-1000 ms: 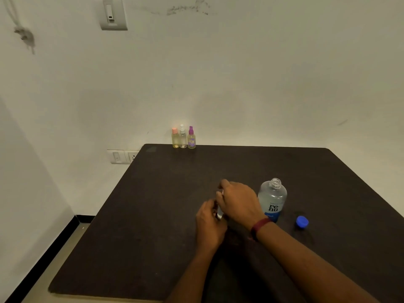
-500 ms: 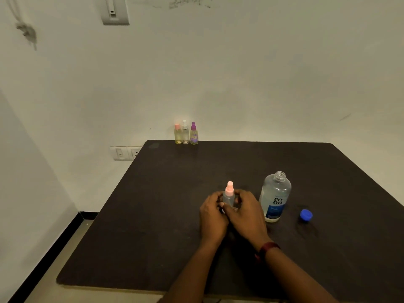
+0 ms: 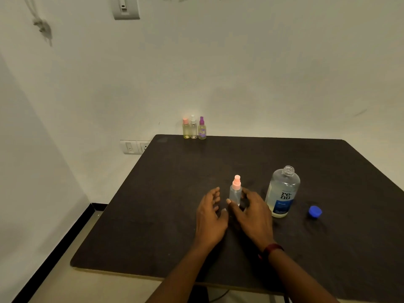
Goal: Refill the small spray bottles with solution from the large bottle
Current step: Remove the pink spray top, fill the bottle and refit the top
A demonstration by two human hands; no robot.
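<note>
A small clear spray bottle with a pink spray top stands upright on the dark table. My right hand curls round its lower part, thumb in front and fingers behind. My left hand hovers just left of the bottle, fingers relaxed, holding nothing. The large clear bottle with a blue label stands uncapped right of my right hand, partly filled. Its blue cap lies on the table further right.
Three more small spray bottles with pink, white and purple tops stand in a row at the table's far edge against the wall. A wall socket sits left of the table. The table's near edge runs below my forearms.
A second ago both hands worked close together over the small bottle, hiding it. My left hand has since let go and moved left; the bottle now stands in plain view.
</note>
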